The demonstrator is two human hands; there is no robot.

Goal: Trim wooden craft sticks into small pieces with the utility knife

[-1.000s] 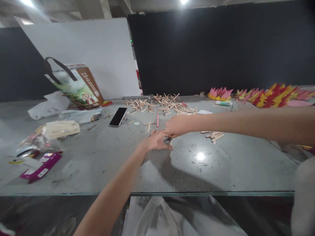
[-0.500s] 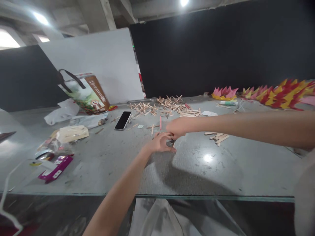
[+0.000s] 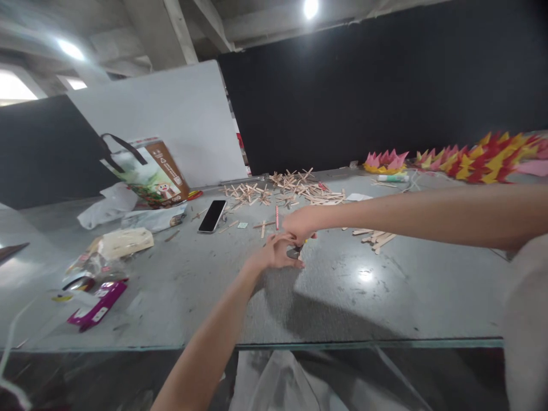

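Note:
My left hand (image 3: 277,253) rests low over the table, its fingers curled and thumb stretched toward the right. Above and against it, my right hand (image 3: 300,221) is closed around a small tool with a dark metal part and a bit of yellow (image 3: 306,241); most of it is hidden by the fingers. What my left fingers pinch is hidden too. Just beyond the hands lie a crossed pair of wooden sticks (image 3: 263,226) and a thin red patterned stick (image 3: 277,218).
Behind lies a heap of crossed craft sticks (image 3: 295,184); loose sticks (image 3: 377,238) lie right. A phone (image 3: 212,216), a shopping bag (image 3: 149,171) and a purple packet (image 3: 98,305) are left. Folded-paper pieces (image 3: 488,160) and a glue stick (image 3: 393,178) stand back right.
The view has shifted slightly. Both hands stay together at nearly the same spot; my right hand has turned a little, and a yellow bit of the tool now shows.

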